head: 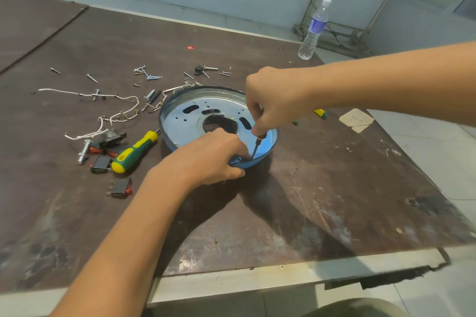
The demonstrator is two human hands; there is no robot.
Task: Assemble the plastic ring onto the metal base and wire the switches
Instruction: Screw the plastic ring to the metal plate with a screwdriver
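A round metal base [188, 121] with slots and a centre hole lies on the brown table, with a blue plastic ring [268, 148] around its edge. My left hand [208, 159] grips the ring's near rim. My right hand [273, 100] holds a small black screwdriver [257, 144] upright, its tip down at the ring's near edge beside my left fingers. Black rocker switches with red buttons [121, 188] [101, 163] lie to the left. White wires [113, 108] with terminals lie further left.
A yellow-green screwdriver [134, 153] lies left of the base. Several loose screws [146, 73] and bolts [83, 152] are scattered behind and left. A water bottle [313, 31] stands at the far right corner. A cardboard scrap [356, 119] lies at the right edge.
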